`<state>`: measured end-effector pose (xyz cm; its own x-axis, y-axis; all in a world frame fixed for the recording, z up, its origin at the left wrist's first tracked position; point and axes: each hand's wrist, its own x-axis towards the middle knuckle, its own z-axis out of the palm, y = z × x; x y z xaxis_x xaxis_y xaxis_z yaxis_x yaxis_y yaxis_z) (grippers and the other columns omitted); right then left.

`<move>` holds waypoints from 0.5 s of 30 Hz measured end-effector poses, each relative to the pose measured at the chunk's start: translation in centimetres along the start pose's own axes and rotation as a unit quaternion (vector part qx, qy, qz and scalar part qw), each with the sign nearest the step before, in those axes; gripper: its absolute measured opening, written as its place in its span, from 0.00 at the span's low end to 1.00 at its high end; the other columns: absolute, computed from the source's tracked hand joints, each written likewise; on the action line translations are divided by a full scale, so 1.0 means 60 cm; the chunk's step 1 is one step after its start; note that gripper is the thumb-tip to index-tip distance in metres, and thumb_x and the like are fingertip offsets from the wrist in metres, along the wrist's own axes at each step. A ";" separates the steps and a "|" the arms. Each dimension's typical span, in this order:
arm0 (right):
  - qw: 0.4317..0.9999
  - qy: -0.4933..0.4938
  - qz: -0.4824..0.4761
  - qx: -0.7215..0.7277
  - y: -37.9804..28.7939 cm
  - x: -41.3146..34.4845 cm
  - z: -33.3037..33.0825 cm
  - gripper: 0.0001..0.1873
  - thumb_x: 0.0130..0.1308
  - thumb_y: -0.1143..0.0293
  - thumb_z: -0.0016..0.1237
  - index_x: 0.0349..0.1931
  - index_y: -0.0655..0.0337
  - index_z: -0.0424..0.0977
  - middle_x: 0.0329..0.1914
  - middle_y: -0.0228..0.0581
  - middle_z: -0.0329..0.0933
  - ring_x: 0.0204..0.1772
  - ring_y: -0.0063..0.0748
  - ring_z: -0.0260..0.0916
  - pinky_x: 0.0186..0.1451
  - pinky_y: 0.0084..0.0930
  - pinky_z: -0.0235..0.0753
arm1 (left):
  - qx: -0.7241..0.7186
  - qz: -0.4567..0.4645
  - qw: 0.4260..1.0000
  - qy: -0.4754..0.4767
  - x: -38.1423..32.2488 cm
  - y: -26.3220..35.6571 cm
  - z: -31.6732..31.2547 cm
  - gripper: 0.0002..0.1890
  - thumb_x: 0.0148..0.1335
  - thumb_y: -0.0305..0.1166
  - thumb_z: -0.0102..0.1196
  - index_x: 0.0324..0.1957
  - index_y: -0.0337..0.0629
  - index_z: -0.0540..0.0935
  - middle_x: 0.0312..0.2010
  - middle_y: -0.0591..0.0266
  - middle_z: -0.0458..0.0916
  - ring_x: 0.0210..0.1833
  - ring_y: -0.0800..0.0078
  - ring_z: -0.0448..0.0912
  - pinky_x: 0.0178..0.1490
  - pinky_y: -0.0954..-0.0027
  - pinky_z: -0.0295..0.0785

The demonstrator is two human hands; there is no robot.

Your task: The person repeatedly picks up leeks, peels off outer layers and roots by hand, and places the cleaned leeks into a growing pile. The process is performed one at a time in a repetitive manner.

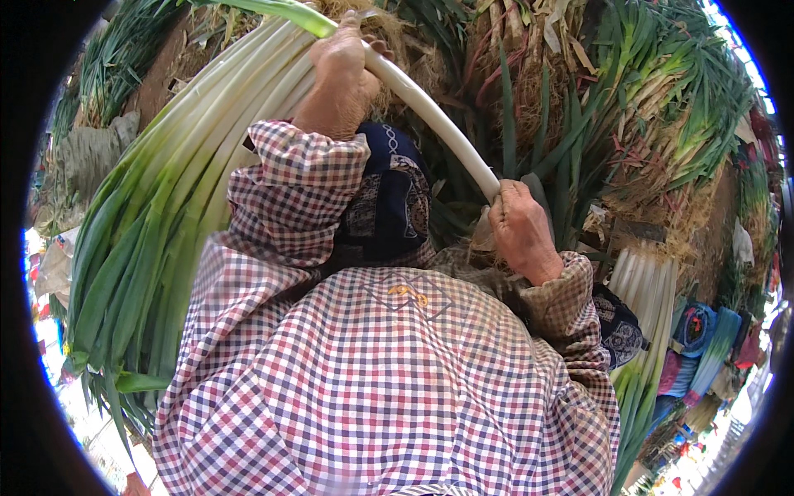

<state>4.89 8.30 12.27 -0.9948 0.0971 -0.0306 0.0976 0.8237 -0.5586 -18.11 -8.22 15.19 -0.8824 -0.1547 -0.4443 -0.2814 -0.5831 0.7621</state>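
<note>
A long white stalk of a leek or large green onion (428, 105) is stretched between my hands. My left hand (344, 65) grips it near where the white turns green, at the top of the view. My right hand (523, 230) is closed around its lower end, hiding the tip. Beneath and left of my left forearm lies a thick bundle of cleaned stalks (205, 136), white at the top and fanning into green leaves. Dark patterned cloth (388, 198) shows below my left hand.
Untrimmed stalks with dry roots (657, 118) are heaped at the upper right. A second bundle of white stalks (642, 297) lies beside my right arm. Loose dry roots and husks (415, 68) are beyond my hands. Rolled blue bundles (695, 328) sit at the right.
</note>
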 end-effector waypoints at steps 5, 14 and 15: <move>0.999 -0.032 0.001 -0.042 0.003 0.002 -0.001 0.08 0.63 0.74 0.42 0.35 0.72 0.68 0.32 0.59 0.70 0.33 0.58 0.71 0.35 0.43 0.74 | -0.092 -0.044 0.989 -0.109 0.000 0.007 -0.023 0.13 0.66 0.34 0.52 0.43 0.37 0.64 0.26 0.56 0.67 0.24 0.65 0.70 0.31 0.53 0.71; 0.995 -0.028 -0.024 -0.090 -0.001 -0.001 0.007 0.09 0.62 0.72 0.44 0.32 0.71 0.68 0.30 0.56 0.71 0.30 0.53 0.74 0.32 0.42 0.77 | -0.139 -0.042 0.986 -0.087 -0.015 0.007 -0.006 0.11 0.66 0.34 0.52 0.36 0.40 0.65 0.23 0.62 0.63 0.22 0.69 0.66 0.28 0.60 0.67; 0.995 -0.030 -0.030 -0.092 -0.002 -0.002 0.011 0.09 0.62 0.72 0.44 0.32 0.71 0.69 0.30 0.56 0.71 0.30 0.53 0.74 0.32 0.42 0.76 | -0.125 -0.024 0.989 -0.078 0.005 0.001 -0.010 0.11 0.66 0.34 0.52 0.37 0.41 0.65 0.24 0.62 0.63 0.22 0.69 0.67 0.28 0.60 0.67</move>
<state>5.00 7.85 11.81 -0.9984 0.0164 -0.0536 0.0365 0.9157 -0.4002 -18.17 -8.79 14.80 -0.9232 -0.0080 -0.3843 -0.2400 -0.7691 0.5924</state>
